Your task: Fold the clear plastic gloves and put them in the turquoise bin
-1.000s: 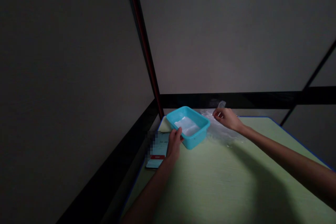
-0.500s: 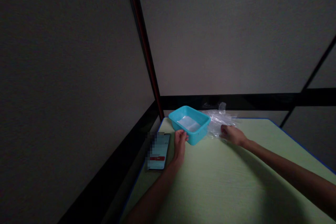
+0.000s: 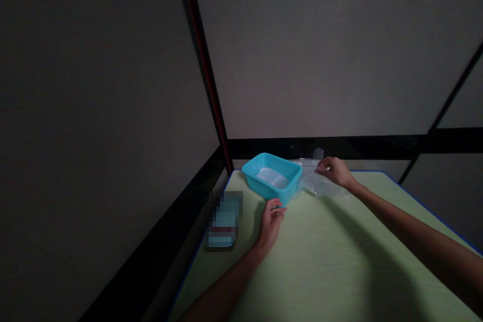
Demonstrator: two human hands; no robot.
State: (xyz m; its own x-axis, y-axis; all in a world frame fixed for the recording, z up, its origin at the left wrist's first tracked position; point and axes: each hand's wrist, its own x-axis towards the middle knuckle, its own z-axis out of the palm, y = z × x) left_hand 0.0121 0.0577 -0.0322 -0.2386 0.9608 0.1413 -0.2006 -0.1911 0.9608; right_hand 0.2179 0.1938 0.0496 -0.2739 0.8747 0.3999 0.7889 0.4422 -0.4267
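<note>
A blue plastic basin [image 3: 271, 192] stands at the far left of the table, with whitish, see-through material on its inner floor. My left hand [image 3: 270, 224] is at the basin's near corner, fingers loosely bent and apart, gripping nothing. Whether its fingertips touch the basin wall I cannot tell. To the right of the basin lies a crumpled clear plastic bag [image 3: 320, 186], partly behind the basin. My right hand [image 3: 337, 171] is over the bag, thumb and fingertips pinched on its thin film; the exact grip is hard to see.
A phone [image 3: 224, 219], blurred by pixels, lies near the left edge of the light green table [image 3: 320, 261]. The table has a blue edge. Grey wall panels [image 3: 320, 60] with dark strips rise behind the table and on the left.
My left hand has come off the basin's side and moved right and nearer to me. My right hand has risen, and the bag is spread flatter and farther right beneath it.
</note>
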